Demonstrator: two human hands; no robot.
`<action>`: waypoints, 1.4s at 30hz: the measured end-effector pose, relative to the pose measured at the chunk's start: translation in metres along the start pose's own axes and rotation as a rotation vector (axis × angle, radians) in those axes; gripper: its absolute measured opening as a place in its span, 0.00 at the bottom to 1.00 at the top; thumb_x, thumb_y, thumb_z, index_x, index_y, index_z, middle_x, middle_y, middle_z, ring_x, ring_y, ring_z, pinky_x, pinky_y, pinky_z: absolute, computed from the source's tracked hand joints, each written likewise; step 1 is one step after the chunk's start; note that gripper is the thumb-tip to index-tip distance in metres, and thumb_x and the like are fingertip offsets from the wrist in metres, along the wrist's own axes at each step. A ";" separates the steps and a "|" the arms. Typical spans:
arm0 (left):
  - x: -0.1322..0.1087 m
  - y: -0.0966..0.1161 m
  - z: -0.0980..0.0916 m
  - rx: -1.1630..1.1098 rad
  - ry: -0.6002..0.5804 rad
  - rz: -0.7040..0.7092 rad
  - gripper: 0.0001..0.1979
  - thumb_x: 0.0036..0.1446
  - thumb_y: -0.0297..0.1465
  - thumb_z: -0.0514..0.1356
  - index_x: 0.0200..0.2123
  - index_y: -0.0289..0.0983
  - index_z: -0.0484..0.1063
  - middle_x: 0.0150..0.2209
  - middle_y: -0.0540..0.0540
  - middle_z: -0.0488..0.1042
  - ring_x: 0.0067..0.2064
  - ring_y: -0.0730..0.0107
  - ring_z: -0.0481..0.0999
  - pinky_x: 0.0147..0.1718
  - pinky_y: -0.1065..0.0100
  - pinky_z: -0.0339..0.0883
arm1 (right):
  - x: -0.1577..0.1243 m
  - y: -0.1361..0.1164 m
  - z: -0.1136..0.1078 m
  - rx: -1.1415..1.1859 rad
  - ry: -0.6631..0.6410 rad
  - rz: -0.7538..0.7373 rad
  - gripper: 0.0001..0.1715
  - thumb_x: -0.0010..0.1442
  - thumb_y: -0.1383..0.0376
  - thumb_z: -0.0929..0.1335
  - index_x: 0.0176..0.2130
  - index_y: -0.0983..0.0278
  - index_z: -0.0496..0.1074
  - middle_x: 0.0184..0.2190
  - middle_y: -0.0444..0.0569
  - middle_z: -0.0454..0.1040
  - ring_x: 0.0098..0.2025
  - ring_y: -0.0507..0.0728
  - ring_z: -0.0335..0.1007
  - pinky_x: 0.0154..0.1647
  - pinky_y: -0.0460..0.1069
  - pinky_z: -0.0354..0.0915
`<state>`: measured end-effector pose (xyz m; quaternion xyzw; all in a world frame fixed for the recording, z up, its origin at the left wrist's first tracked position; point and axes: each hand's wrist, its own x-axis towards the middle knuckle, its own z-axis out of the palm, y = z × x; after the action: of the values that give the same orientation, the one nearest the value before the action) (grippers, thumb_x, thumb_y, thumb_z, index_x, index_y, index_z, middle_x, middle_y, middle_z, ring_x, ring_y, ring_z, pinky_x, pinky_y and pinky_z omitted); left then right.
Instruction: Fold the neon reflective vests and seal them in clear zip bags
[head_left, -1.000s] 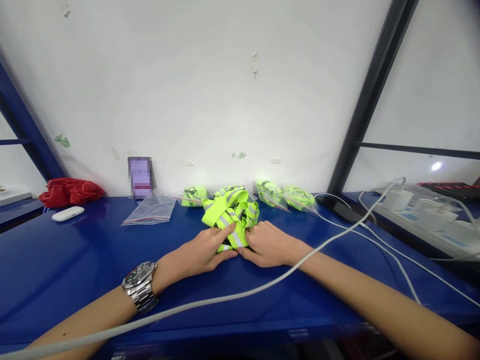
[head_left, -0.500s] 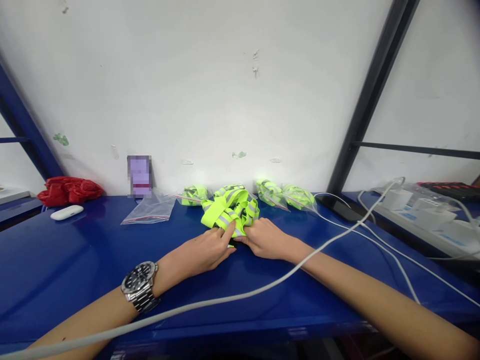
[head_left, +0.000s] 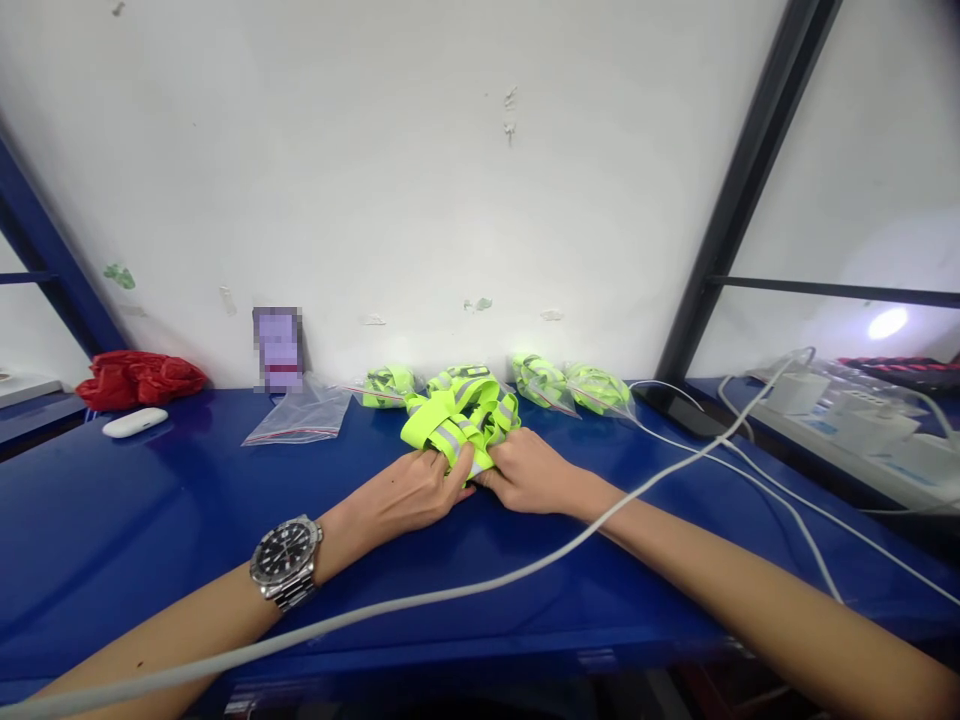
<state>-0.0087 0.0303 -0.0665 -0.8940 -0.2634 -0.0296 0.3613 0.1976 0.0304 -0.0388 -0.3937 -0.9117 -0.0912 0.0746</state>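
Observation:
A bundle of neon-yellow reflective straps [head_left: 461,415] with silver stripes sits at the middle of the blue table [head_left: 172,520]. My left hand [head_left: 420,488], with a steel watch [head_left: 286,558] at its wrist, is closed on the near left side of the bundle. From the right, my right hand [head_left: 532,472] grips the bundle's near right edge, its fingers curled and partly hidden. Behind it lie several clear bags packed with similar yellow straps, such as one bag [head_left: 388,386] to the left and another bag [head_left: 598,388] to the right.
A flat zip bag [head_left: 300,412] lies left of the bundle, near a propped phone [head_left: 279,350]. Farther left are a white earbud case [head_left: 135,423] and a red plastic bag [head_left: 142,380]. A white cable [head_left: 480,592] crosses before my forearms. White chargers [head_left: 862,425] stand right.
The fingers of my left hand have drawn in closer around the near side of the straps. The loose strap end below them no longer shows. My right hand stays almost in place.

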 end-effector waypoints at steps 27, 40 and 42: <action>0.001 -0.009 -0.018 -0.229 -0.193 -0.057 0.19 0.67 0.29 0.41 0.59 0.26 0.50 0.32 0.38 0.74 0.31 0.59 0.76 0.29 0.64 0.69 | -0.023 -0.019 -0.003 -0.301 0.170 0.007 0.15 0.61 0.75 0.57 0.46 0.69 0.65 0.41 0.59 0.69 0.43 0.63 0.62 0.41 0.57 0.61; -0.002 -0.009 -0.019 -0.265 -0.172 -0.073 0.19 0.69 0.31 0.39 0.58 0.29 0.51 0.33 0.40 0.74 0.32 0.59 0.76 0.30 0.63 0.70 | -0.017 -0.019 0.006 -0.040 0.291 -0.021 0.06 0.62 0.72 0.62 0.41 0.66 0.65 0.38 0.55 0.68 0.42 0.60 0.62 0.42 0.54 0.63; -0.003 -0.008 -0.018 -0.266 -0.166 -0.077 0.19 0.68 0.31 0.39 0.58 0.28 0.50 0.32 0.40 0.74 0.32 0.59 0.76 0.29 0.63 0.69 | -0.016 -0.014 0.004 0.093 0.293 -0.084 0.03 0.64 0.70 0.62 0.39 0.65 0.65 0.38 0.53 0.68 0.42 0.58 0.63 0.43 0.52 0.63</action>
<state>-0.0130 0.0222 -0.0492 -0.9225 -0.3202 -0.0039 0.2155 0.1975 0.0107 -0.0476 -0.3339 -0.9099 -0.1085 0.2208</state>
